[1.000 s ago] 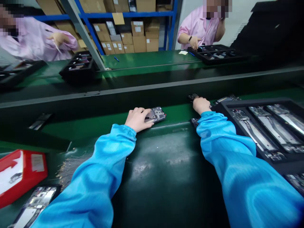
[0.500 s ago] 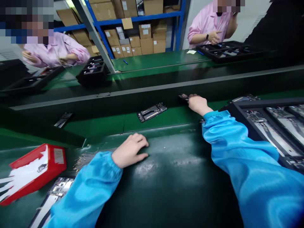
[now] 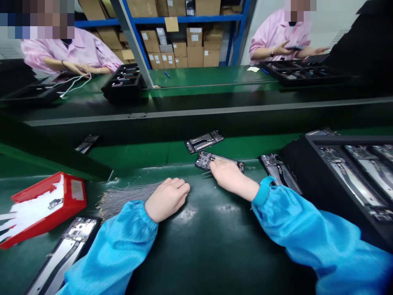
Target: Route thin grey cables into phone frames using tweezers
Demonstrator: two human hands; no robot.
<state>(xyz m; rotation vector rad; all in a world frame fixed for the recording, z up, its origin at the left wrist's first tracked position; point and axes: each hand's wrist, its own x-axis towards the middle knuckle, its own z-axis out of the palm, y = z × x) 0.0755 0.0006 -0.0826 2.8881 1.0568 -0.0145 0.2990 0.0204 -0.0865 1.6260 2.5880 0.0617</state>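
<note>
Where the right hand (image 3: pixel 229 176) now lies: at 12 o'clock, on the far edge of the dark green rubber mat (image 3: pixel 215 246), palm down on a dark phone frame with bare circuit parts (image 3: pixel 205 159).
Change, right hand: half a second ago it reached toward 1 o'clock, to the far side of the bright green belt strip (image 3: pixel 138 155), onto a small dark piece. It has since come back toward the body, and the frame is now under it.
Right fingers: laid flat and close together over the frame; whether the thumb grips its edge, I cannot tell.
Change, left hand (image 3: pixel 168 198): one second ago it touched a second phone frame, grey and black (image 3: pixel 204 141). It has let go and rests on the mat at 11 o'clock.
Left fingers: loosely curled and pressed together, with nothing visible inside. The tips are just beside a bundle of thin grey metal strips (image 3: pixel 129 196).
Second frame: it lies alone on the belt strip, just beyond the covered one, and no hand touches it.
Meaning for the work: as I judge, one frame is released to the belt and another has just arrived at the mat.
Writing: the white labels on the brown cardboard boxes (image 3: pixel 193 45) at 12 o'clock and on the red plastic box (image 3: pixel 46 205) at 9 o'clock are too small to read. No brand is legible.
</note>
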